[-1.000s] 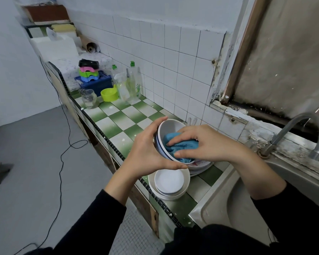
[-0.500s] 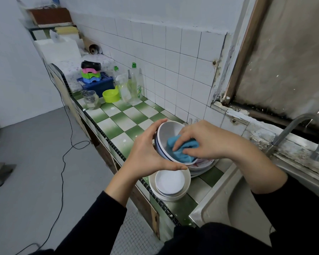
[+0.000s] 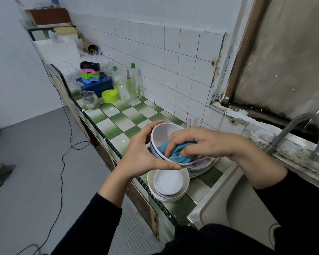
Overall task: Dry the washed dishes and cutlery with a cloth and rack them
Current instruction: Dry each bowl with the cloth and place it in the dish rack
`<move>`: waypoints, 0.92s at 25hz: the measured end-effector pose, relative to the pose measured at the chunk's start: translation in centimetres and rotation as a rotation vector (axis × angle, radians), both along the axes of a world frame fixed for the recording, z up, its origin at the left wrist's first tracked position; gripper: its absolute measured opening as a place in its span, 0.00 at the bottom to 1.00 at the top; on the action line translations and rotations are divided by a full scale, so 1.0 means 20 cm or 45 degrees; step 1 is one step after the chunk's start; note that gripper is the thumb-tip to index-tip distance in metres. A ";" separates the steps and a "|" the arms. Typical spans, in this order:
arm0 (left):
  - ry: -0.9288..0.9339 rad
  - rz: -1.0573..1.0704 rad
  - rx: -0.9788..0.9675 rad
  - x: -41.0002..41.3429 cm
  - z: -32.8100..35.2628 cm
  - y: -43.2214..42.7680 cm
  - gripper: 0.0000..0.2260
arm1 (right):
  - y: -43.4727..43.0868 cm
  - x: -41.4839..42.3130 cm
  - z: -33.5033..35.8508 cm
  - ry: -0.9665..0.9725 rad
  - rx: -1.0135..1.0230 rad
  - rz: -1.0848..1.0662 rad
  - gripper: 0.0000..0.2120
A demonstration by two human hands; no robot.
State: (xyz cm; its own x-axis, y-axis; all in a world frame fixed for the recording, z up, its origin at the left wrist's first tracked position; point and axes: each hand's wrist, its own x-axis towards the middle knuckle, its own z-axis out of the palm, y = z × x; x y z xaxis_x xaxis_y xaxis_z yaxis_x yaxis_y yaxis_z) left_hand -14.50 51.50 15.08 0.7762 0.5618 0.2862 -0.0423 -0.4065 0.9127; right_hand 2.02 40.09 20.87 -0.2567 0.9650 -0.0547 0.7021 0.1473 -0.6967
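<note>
My left hand (image 3: 142, 151) grips a white bowl with a blue rim line (image 3: 161, 134) from its outer side, tilted so the inside faces right. My right hand (image 3: 197, 142) holds a bunched blue cloth (image 3: 177, 153) pressed into the bowl's lower inside. Directly below on the green-and-white checkered counter (image 3: 118, 122) sits a stack of white bowls and saucers (image 3: 168, 183). Behind it lies a stack of plates (image 3: 203, 165), partly hidden by my hands. Two cutlery handles (image 3: 191, 123) stick up by the wall tiles.
A steel sink (image 3: 234, 208) with a curved tap (image 3: 315, 137) is at the right. Far along the counter stand a glass jar (image 3: 90, 100), a lime plastic bowl (image 3: 110, 96), detergent bottles (image 3: 134, 83) and a blue crate with coloured items (image 3: 96, 83). A black cable (image 3: 63, 159) trails on the grey floor.
My right hand has dragged the blue cloth from the middle of the bowl down towards its lower rim. The left hand has kept its hold on the bowl.
</note>
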 end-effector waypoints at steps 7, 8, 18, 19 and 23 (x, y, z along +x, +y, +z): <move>0.020 -0.057 -0.316 0.05 -0.01 0.01 0.37 | 0.03 0.10 0.04 0.099 0.092 0.098 0.19; -0.003 -0.073 -0.486 0.05 -0.02 0.02 0.32 | 0.02 0.11 0.05 0.260 0.086 0.073 0.19; -0.482 -0.391 -1.108 0.01 -0.01 0.05 0.28 | -0.03 0.21 -0.09 1.266 0.329 -0.247 0.24; -0.514 -0.381 -1.134 0.01 -0.01 0.05 0.29 | -0.03 0.21 -0.11 1.280 0.378 -0.331 0.25; -0.504 -0.200 -1.051 0.01 0.04 0.03 0.19 | -0.01 0.23 -0.15 1.209 0.719 -0.727 0.28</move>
